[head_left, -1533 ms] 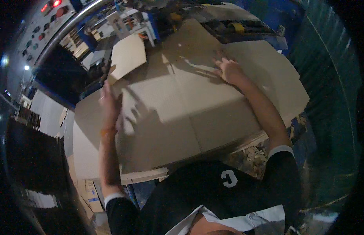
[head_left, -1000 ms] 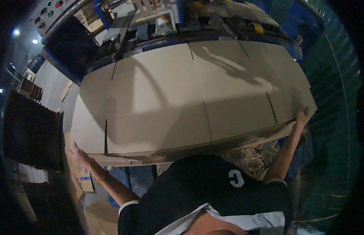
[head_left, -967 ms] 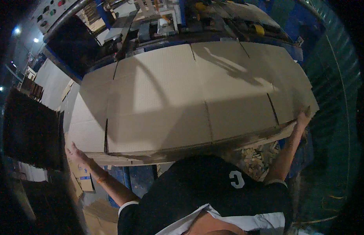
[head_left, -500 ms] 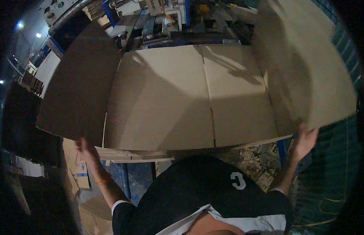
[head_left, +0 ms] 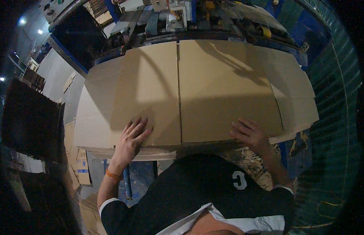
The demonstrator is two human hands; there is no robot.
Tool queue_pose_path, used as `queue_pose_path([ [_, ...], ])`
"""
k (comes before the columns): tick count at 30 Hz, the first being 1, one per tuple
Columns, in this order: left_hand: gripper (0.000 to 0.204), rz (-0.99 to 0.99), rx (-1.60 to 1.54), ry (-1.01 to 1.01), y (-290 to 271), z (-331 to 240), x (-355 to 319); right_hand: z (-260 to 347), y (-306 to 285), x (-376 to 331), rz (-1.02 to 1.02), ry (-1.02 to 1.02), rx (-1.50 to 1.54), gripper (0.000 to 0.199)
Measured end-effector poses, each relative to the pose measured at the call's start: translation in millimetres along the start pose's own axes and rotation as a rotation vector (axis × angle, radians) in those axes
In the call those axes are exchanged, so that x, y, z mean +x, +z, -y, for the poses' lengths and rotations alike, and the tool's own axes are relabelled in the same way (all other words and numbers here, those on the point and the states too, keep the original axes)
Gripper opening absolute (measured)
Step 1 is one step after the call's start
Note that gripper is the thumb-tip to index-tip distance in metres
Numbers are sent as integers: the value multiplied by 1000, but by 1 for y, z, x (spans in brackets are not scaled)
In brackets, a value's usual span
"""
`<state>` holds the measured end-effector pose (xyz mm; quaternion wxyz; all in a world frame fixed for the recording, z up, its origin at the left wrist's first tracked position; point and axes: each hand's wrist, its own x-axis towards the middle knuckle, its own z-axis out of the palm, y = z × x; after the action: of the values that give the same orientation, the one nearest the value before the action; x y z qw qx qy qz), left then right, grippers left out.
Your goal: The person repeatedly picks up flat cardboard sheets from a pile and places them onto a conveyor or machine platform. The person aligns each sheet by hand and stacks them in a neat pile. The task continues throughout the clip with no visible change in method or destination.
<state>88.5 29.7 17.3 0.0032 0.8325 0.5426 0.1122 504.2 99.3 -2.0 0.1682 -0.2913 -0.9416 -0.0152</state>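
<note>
A brown cardboard sheet [head_left: 225, 78] lies in front of me with both side panels folded inward, their edges meeting along a dark seam left of its right half. It rests on a stack of flat cardboard sheets [head_left: 295, 86] that sticks out on both sides. My left hand [head_left: 133, 134] lies on the left panel near the front edge, fingers spread, an orange band on the wrist. On the right panel, also by the front edge, my right hand [head_left: 248, 134] presses with its fingers stretched out. Neither hand holds anything.
A machine [head_left: 170, 23] with rollers and a blue frame stands just beyond the stack. Cardboard scraps [head_left: 256, 166] are piled below at the right front. Flat cardboard pieces [head_left: 78, 164] lie on the floor at left. A green corrugated wall [head_left: 326, 156] rises at right.
Both side panels, which stood raised in my hands, are now folded down flat over the middle. My hands have moved inward and let go of the outer edges.
</note>
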Motion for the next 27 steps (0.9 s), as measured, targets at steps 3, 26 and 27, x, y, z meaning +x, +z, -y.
queue_pose_path([
  [3, 64, 9, 44, 1, 2, 7, 6, -29, 6, -2, 82, 34, -2, 45],
  [26, 63, -763, 284, -341, 23, 124, 108, -173, 16, 54, -80, 665, -195, 61],
  [27, 60, -859, 76, -460, 15, 129, 68, -172, 9, 12, -277, 690, -156, 60],
])
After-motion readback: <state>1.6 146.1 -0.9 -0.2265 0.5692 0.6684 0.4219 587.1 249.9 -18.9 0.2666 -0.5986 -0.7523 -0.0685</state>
